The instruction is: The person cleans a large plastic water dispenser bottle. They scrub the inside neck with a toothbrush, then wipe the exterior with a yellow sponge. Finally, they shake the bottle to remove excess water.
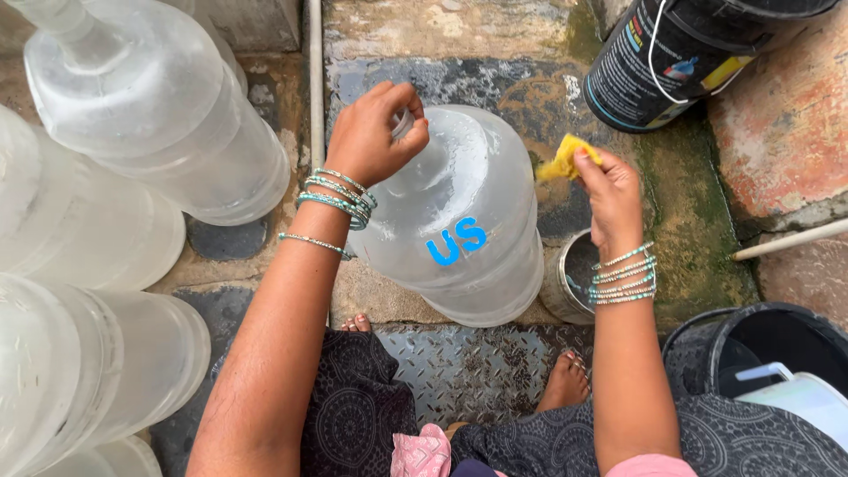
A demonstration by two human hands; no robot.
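Seen from above, looking down at two bare arms with bangles.

At nine o'clock, a cluster of clear empty water jugs (132, 115) lying stacked on wet stone ground (459, 35).

Just left of centre, the left hand (371, 132), fingers curled shut around the neck of a large clear water jug (459, 221) marked with blue lettering. Jug at centre, tilted, neck toward eleven o'clock, base toward five o'clock, resting beside a ridged metal plate (477, 362).

Right of centre, at about two o'clock from the jug, the right hand (609, 194), fingertips pinched tight on a small yellow sponge (565, 159), held just off the jug's side, not touching.

Below that hand, a small metal container (570, 283), partly hidden by the jug.

At one o'clock, a black bucket (680, 53) with a wire handle. At four o'clock, another dark tub (768, 344) with a white object inside.

Along six o'clock, bare toes and dark patterned fabric.
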